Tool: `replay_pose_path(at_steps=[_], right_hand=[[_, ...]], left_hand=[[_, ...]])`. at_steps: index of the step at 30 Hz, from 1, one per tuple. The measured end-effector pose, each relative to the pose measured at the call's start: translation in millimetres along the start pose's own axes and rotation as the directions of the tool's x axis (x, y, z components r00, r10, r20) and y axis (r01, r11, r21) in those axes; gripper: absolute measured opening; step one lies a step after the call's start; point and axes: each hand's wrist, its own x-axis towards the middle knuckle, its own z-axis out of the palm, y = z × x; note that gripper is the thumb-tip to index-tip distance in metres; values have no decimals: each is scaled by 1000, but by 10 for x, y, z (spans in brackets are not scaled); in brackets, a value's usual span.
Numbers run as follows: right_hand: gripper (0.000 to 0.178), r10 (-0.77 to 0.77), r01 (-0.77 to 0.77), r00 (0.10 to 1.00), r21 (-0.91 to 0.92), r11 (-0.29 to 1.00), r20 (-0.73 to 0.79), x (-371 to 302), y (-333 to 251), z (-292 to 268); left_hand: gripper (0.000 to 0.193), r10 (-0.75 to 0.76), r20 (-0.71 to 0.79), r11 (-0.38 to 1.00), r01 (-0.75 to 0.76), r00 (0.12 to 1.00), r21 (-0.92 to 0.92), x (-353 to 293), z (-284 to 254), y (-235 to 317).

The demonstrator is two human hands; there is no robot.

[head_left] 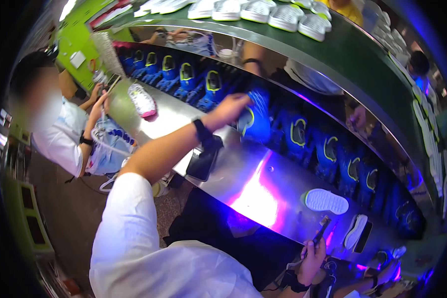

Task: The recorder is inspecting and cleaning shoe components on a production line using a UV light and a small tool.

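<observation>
"Head view, then: what's biggest from here?"

"That curving green-topped shelf (377, 69), then the metal bench (223, 171), with a row of blue sneakers (298, 133) along its back."

"And the held sneaker (260, 124)?"

"At that row, among its neighbours. The left hand (228, 111) is the near one, its fingers closed on the upper edge; it's blurred, so I can't swear which part they pinch."

"Which way does it lie from them?"

"Rightward and downward of the fingertips, long axis seemingly pointing away from the wearer, lime trim to the left."

"The right hand (313, 260)?"

"Well apart, lower right, near a white shoe sole (328, 201), fingers wrapped round a small black-handled brush (323, 228)."
</observation>
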Motion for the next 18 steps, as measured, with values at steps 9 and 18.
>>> replay_pose_path(at_steps=[9,18], right_hand=[[42,-120,132,984,-92,987,131,-194,-232,263],[45,-124,137,987,-120,983,106,-432,-128,166]], left_hand=[[75,348,-32,721,-289,937,-630,-2121,334,48],[92,446,-90,630,-383,891,-675,-2602,251,202]])
